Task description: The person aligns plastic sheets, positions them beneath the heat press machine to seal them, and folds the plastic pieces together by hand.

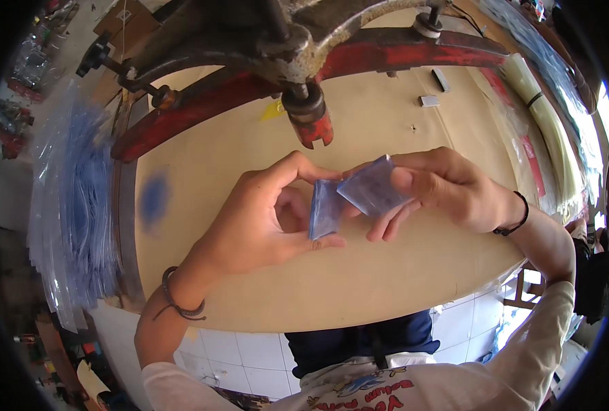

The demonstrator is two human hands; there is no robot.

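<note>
Two small pieces of clear bluish plastic, which look like stacked sheets, are held up over the tan work surface. My left hand grips the narrower left piece between thumb and fingers at its top and bottom edges. In my right hand is the squarish right piece, pinched under the thumb at its right side and tilted. The two pieces meet or nearly meet at their upper edges. Some fingertips behind the plastic are hidden.
A red and black metal press spans the far side of the tan surface. Long bluish plastic strips lie at the left, a pale bundle at the right. Two small metal blocks rest beyond my right hand.
</note>
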